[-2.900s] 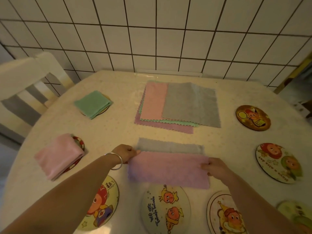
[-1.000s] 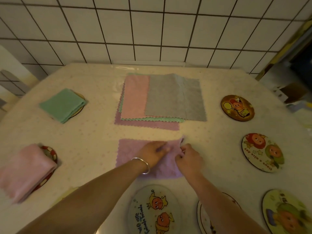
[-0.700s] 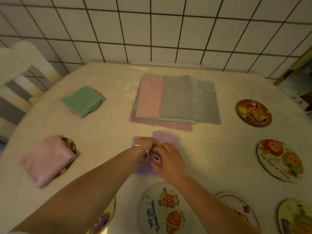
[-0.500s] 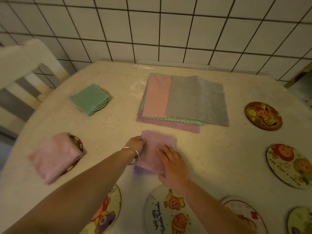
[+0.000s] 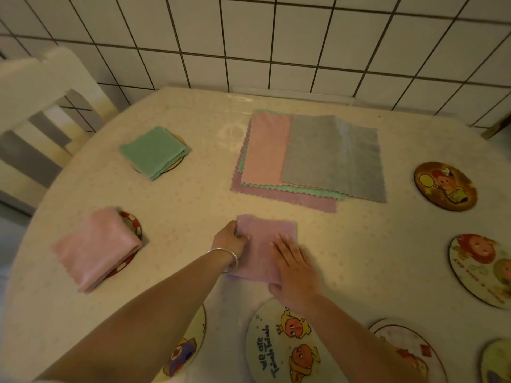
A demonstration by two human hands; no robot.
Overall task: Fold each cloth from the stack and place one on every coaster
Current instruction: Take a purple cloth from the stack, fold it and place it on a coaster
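Observation:
A purple cloth (image 5: pixel 261 239), folded into a small square, lies on the table in front of the stack. My left hand (image 5: pixel 231 240) grips its left edge. My right hand (image 5: pixel 294 266) presses flat on its right half with straight fingers. The stack of unfolded cloths (image 5: pixel 309 158) sits behind, grey on top, then pink, green and purple. A folded green cloth (image 5: pixel 154 152) covers one coaster at the far left. A folded pink cloth (image 5: pixel 95 247) covers a red-rimmed coaster (image 5: pixel 135 228). Bare cartoon coasters lie at the near edge (image 5: pixel 276 346) and at the right (image 5: pixel 445 186).
A white chair (image 5: pixel 36 106) stands at the table's left side. A tiled wall (image 5: pixel 276 42) runs behind the table. More bare coasters sit at the right edge (image 5: pixel 481 269), bottom right (image 5: pixel 409 352) and under my left forearm (image 5: pixel 185 352).
The purple cloth went from a long half-folded strip to a small square. My right hand brought its end over to the left, then flattened on top while my left hand kept the left edge.

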